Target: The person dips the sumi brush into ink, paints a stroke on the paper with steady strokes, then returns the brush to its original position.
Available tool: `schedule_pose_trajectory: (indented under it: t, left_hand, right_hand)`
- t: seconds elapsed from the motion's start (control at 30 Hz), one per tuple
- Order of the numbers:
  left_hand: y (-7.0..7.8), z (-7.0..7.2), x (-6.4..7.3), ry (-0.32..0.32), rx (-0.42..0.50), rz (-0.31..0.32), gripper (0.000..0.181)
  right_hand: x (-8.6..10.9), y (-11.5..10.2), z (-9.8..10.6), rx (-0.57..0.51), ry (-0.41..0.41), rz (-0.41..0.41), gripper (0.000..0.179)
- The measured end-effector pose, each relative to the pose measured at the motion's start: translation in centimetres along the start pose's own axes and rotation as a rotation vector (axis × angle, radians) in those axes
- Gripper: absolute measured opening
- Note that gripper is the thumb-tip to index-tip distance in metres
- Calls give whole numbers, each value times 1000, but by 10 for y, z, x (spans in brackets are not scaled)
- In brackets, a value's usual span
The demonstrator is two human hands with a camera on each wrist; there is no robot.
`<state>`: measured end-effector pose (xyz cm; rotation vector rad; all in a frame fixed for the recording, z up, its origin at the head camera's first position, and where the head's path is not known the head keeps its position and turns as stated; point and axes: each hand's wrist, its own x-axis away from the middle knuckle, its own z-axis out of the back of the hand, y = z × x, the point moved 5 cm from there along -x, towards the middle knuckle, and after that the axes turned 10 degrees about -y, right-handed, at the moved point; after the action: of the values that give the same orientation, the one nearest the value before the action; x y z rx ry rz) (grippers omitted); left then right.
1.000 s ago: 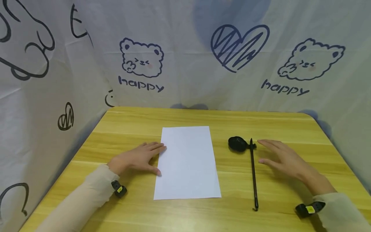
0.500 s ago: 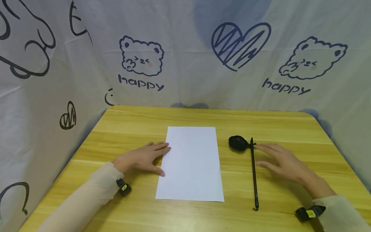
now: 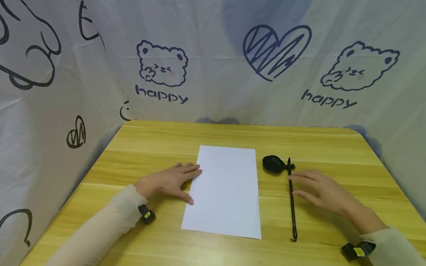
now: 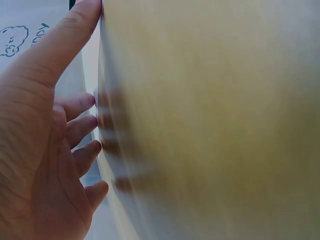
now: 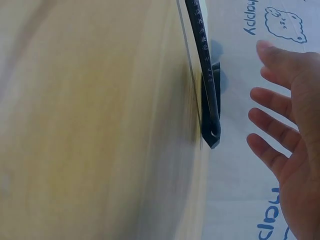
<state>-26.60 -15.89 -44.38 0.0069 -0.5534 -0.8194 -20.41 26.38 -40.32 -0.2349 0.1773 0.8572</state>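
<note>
A blank white sheet of paper (image 3: 226,195) lies slightly turned in the middle of the table. On its left edge rest the fingertips and thumb of my left hand (image 3: 169,183), spread and nearly straight. To the right lies a slim black calligraphy brush (image 3: 292,210), its tip propped on the arm of a small black round dish (image 3: 273,164) and a hanging loop at its near end. My right hand (image 3: 327,194) hovers beside the brush shaft, fingertips overlapping it in the head view. In the right wrist view the fingers are relaxed and apart from the brush (image 5: 204,55).
The wood-grain table (image 3: 159,244) ends at a white cloth backdrop (image 3: 213,85) behind and on the left, printed with bears and hearts. Each wrist wears a small black camera, such as the left one (image 3: 147,214).
The paper has slid right and turned slightly, with my left hand moving along on its edge. My right hand has come left and nearer to me, over to the brush shaft.
</note>
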Motion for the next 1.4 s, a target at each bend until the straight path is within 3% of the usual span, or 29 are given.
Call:
schedule_pose_trajectory:
  t: [0.23, 0.53, 0.97, 1.4]
  left_hand:
    - [5, 0, -1, -8, -58, 45, 113]
    - [11, 2, 2, -9, -72, 34, 112]
    - [11, -2, 2, -13, -53, 31, 110]
    - [13, -2, 4, 0, -44, 23, 110]
  right_hand:
    - [-1, -5, -1, 22, 20, 111, 43]
    - [0, -11, -6, 34, 6, 200, 34]
    - [2, -19, -21, 65, -26, 328, 40]
    - [0, -25, -25, 178, -66, 398, 48]
